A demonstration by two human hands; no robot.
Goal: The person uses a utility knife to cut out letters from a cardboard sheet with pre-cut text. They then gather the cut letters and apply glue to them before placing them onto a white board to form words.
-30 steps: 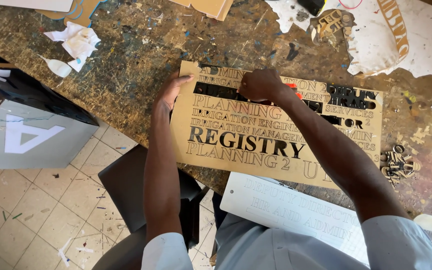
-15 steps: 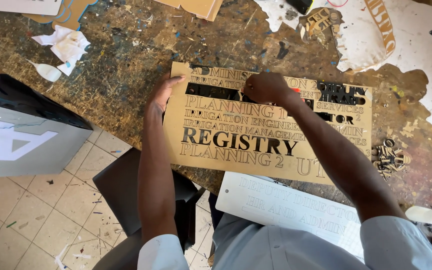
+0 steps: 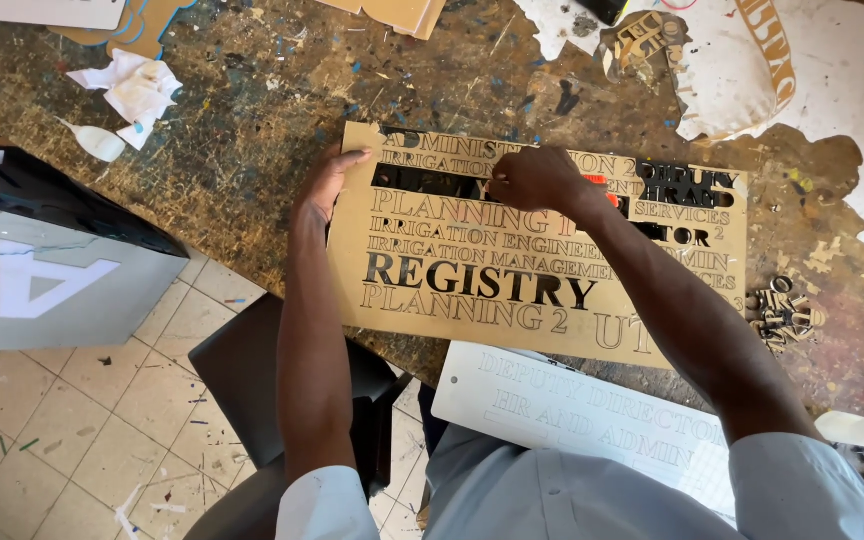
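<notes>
Nearest to me, a white lettered panel (image 3: pixel 592 415) lies across the lap, just below the table edge, with a dark stool (image 3: pixel 252 380) on the tiled floor to its left. Beyond it I see the gold lettered sheet (image 3: pixel 542 270) lying flat on the paint-stained table (image 3: pixel 252 130), its near edge reaching the table's near edge. My left hand (image 3: pixel 327 185) rests on the sheet's left edge, fingers curled around that edge and pressing it down; the grip is loosely clasped on the sheet. My right hand (image 3: pixel 537 180) sits on the upper middle of the sheet, clenched into a fist over a row of cut-out letters; I cannot tell whether it holds anything. A small heap of gold cut letters (image 3: pixel 787 318) lies just right of the sheet. Far left, crumpled white paper (image 3: pixel 137 90) rests on the table; a grey box with a white letter (image 3: pixel 47 285) stands left of the table.
</notes>
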